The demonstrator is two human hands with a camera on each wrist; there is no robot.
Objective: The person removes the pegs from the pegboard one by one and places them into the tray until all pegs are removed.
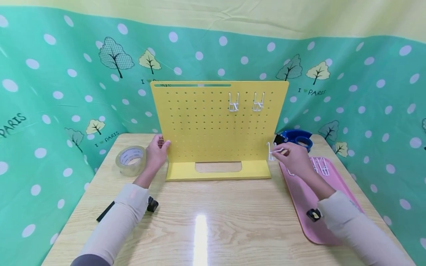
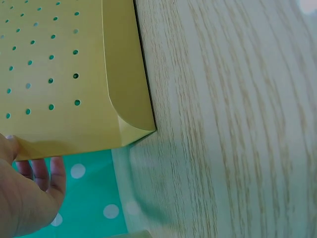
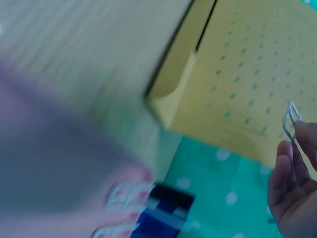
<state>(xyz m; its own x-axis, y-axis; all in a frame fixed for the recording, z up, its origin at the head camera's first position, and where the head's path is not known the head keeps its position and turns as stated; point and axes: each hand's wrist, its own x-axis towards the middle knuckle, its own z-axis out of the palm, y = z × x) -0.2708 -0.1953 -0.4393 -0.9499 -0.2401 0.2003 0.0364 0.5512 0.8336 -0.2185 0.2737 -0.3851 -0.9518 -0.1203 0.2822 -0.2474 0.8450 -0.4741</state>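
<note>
Taking the yellow pegboard as landmark, the left hand is at its left edge, thumb on the front and fingers curled behind, clamped on the board; the head view hides most of those fingertips. Just off its right edge, the right hand has its fingers together, pinching a white wire hook whose inner end they cover. The right-wrist view is blurred, so whether this hook touches the board is hard to tell.

To the pegboard's right, a pink tray holds more white hooks; the right forearm covers part of them, so their number cannot be made out. Behind the tray, beyond the board's lower right, sits a blue tool, partly masked by the right hand. Two mounted hooks hang on the pegboard's upper right. Left of it, a tape roll lies on the tabletop.
</note>
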